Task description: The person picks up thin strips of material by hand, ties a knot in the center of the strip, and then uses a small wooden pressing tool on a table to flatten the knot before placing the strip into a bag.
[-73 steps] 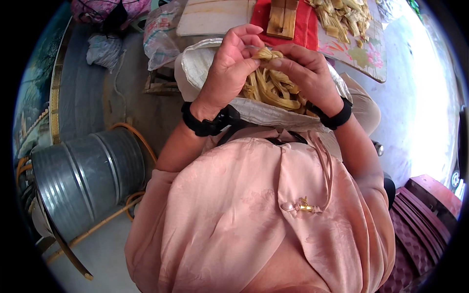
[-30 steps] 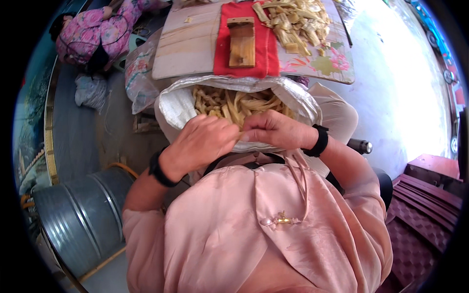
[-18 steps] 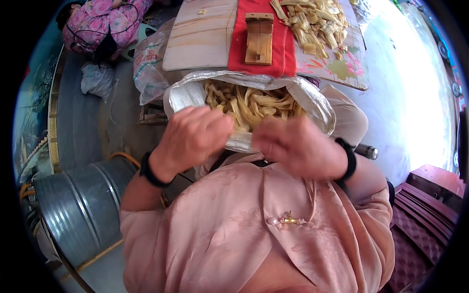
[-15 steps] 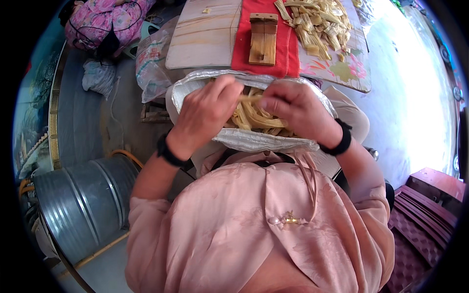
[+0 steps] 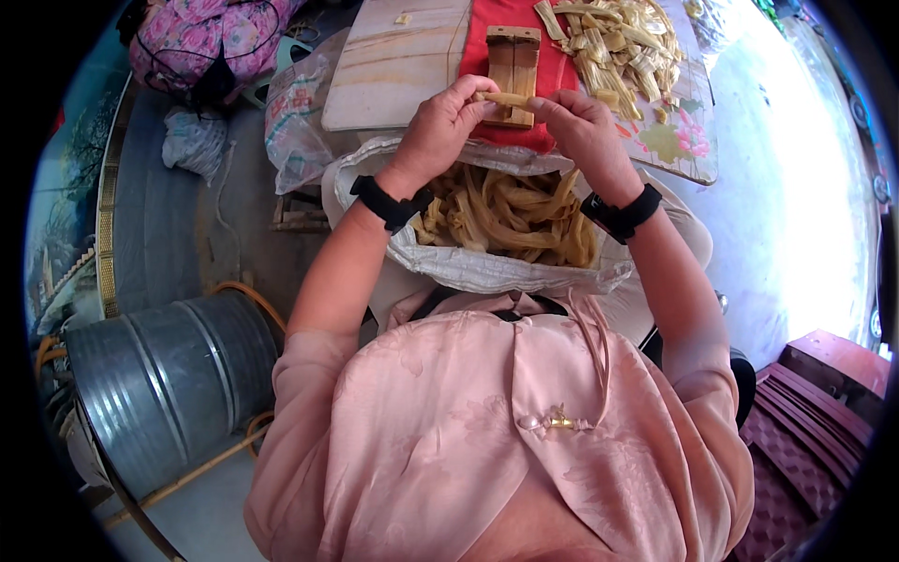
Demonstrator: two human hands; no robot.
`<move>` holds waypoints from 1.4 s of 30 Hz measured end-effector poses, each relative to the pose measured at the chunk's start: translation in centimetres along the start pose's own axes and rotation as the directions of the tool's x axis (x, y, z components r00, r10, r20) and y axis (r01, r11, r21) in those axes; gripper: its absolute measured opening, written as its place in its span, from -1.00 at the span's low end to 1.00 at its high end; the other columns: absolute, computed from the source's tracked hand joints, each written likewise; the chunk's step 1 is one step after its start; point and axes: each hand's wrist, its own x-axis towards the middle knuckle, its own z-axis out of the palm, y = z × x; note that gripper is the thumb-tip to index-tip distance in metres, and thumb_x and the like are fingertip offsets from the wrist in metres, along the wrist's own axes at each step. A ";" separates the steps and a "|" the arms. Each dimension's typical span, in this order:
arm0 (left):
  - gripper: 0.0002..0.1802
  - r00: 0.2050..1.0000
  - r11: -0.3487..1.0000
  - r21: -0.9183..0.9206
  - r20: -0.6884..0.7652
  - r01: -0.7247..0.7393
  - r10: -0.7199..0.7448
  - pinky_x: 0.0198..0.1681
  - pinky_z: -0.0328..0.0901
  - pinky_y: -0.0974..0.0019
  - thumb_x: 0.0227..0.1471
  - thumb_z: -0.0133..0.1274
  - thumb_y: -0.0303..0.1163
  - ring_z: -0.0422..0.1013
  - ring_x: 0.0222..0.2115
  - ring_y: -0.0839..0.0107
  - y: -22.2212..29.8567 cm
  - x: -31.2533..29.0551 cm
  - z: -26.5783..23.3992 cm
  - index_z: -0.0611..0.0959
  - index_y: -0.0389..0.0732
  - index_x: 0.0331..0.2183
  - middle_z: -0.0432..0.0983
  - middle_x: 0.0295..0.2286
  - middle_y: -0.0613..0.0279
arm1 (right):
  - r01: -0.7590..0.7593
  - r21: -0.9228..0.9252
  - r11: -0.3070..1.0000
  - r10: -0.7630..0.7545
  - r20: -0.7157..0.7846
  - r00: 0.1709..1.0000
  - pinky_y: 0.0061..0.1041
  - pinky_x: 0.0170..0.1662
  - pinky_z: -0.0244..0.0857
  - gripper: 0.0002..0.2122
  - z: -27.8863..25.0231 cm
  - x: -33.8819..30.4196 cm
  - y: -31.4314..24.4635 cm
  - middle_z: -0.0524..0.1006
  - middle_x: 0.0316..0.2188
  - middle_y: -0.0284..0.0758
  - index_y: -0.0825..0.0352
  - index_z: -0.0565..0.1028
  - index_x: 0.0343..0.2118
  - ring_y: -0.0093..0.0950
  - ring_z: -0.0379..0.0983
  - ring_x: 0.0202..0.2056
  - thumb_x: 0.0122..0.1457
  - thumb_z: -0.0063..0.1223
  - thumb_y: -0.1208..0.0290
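Observation:
A yellowish, fibrous dried strip [image 5: 508, 99] is stretched level between my two hands, above the near end of a grooved wooden block [image 5: 512, 64]. My left hand [image 5: 438, 128] pinches its left end. At the right end, my right hand [image 5: 587, 138] pinches it between thumb and fingers. The block sits on a red cloth [image 5: 559, 73] on the table. Below my wrists, a white woven sack [image 5: 487, 273] gapes on my lap, holding many longer strips [image 5: 510, 214] of the same sort.
Short flat pieces lie heaped [image 5: 626, 47] on the table's [image 5: 393, 80] right side. Plastic bags [image 5: 292, 131] hang by its left edge. A metal drum [image 5: 173, 384] stands at my left, purple stacked furniture [image 5: 805, 431] at my right. Another person in pink floral clothing [image 5: 201, 42] is at far left.
Both hands have moved forward from over the sack to above the wooden block, carrying the strip. The strips in the sack now show fully.

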 end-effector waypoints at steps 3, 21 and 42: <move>-0.78 0.988 0.941 -0.309 0.102 0.140 -0.114 -0.50 0.13 0.59 0.21 -0.07 -0.28 0.17 -0.56 0.71 0.1 0.8 -0.4 0.51 -0.19 -0.19 0.24 -0.57 0.52 | 0.029 -0.079 0.996 -0.031 -0.029 0.999 -0.64 -0.55 0.09 -0.72 -0.3 0.8 0.0 0.35 -0.67 -0.51 0.45 0.50 -0.49 -0.74 0.19 -0.59 0.14 0.07 0.27; -0.72 0.875 0.668 -0.579 0.195 0.467 -0.442 -0.24 0.36 0.41 0.22 -0.14 -0.28 0.48 -0.31 0.46 0.5 -0.9 -1.2 0.52 -0.22 -0.14 0.54 -0.23 0.16 | 0.018 -0.198 0.980 -0.035 -0.079 0.996 -0.50 -0.52 0.19 -0.73 -0.5 1.8 2.3 0.48 -0.61 -0.29 0.36 0.51 -0.42 -0.47 0.34 -0.60 0.17 0.05 0.20; -0.67 0.929 0.617 -0.766 -0.072 0.182 -0.363 -0.43 0.16 0.48 0.26 -0.23 -0.21 0.19 -0.55 0.54 5.2 -3.8 1.9 0.40 -0.21 -0.46 0.26 -0.59 0.37 | 0.227 -0.002 0.974 -0.221 0.214 0.951 -0.69 -0.49 0.12 -0.82 5.8 -7.1 -0.1 0.37 -0.59 -0.54 0.35 0.48 -0.34 -0.77 0.20 -0.54 0.25 -0.04 0.33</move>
